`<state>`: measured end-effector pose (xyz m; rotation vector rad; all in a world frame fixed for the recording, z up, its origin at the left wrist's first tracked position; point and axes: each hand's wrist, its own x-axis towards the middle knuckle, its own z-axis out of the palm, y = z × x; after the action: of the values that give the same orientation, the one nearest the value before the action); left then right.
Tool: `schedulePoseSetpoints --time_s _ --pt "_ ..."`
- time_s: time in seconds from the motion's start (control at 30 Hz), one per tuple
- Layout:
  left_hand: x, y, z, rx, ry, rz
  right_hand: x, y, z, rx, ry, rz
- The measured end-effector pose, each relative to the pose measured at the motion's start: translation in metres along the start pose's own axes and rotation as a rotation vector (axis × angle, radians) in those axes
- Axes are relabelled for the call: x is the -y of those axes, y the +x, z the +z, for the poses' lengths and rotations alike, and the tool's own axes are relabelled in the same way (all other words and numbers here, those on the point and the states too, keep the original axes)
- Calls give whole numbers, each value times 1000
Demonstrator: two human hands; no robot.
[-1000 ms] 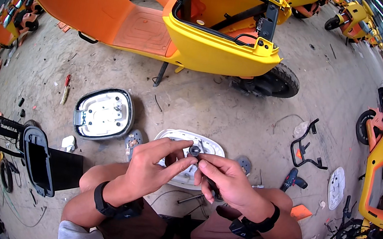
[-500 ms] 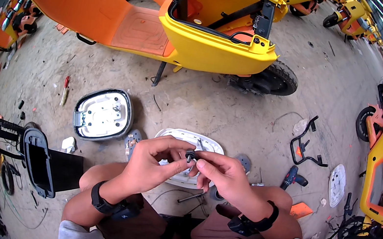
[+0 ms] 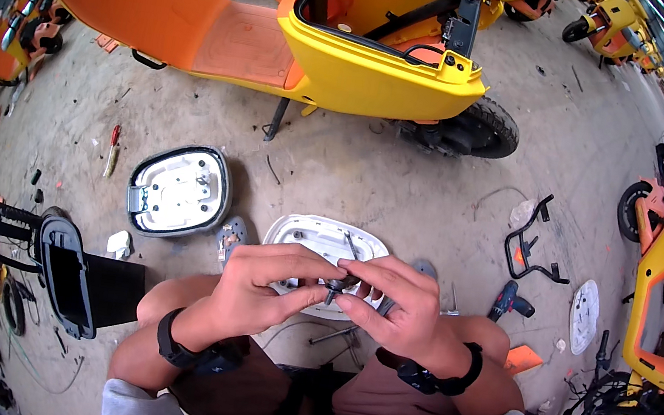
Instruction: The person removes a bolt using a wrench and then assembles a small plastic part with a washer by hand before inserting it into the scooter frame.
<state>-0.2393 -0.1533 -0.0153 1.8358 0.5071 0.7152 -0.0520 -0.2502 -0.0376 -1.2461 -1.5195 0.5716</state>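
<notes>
Between my two hands is a small dark part [image 3: 335,285], round with a short stem pointing down; fingers partly hide it and its exact kind cannot be told. My left hand [image 3: 269,286] pinches it between thumb and fingertips from the left. From the other side my right hand [image 3: 401,305] grips it the same way, the fingertips of both hands almost meeting. Below them on the floor lies a white oval plastic shell [image 3: 293,234], partly covered by my hands, with a thin metal rod [image 3: 351,245] across it.
A yellow and orange scooter [image 3: 384,86] stands ahead with its seat opening uncovered. On the floor are a black-rimmed seat [image 3: 180,189], a screwdriver [image 3: 113,149], a bent black tube frame [image 3: 520,244], a power drill [image 3: 509,301] and a white panel [image 3: 584,318]. A black bin-like part [image 3: 68,280] stands left.
My right hand has lifted slightly and its fingers now close over the dark part from above. The part has turned and is more covered. My view has shifted a little.
</notes>
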Motion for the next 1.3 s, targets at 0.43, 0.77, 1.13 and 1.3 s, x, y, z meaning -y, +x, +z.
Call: schedulePoseSetpoints --time_s 0.43,0.77,1.13,1.3 --pt "-2 -3 -3 75 -48 -20 0 2 0 -29 -92 -136" --pt "-1 -1 -7 176 -192 -133 2 4 -4 -81 -216 -215" --pt "3 -6 -1 91 -434 -409 5 3 0 -79 -171 -114" --pt "3 -7 -1 217 -458 -412 5 2 -3 -74 -172 -157"
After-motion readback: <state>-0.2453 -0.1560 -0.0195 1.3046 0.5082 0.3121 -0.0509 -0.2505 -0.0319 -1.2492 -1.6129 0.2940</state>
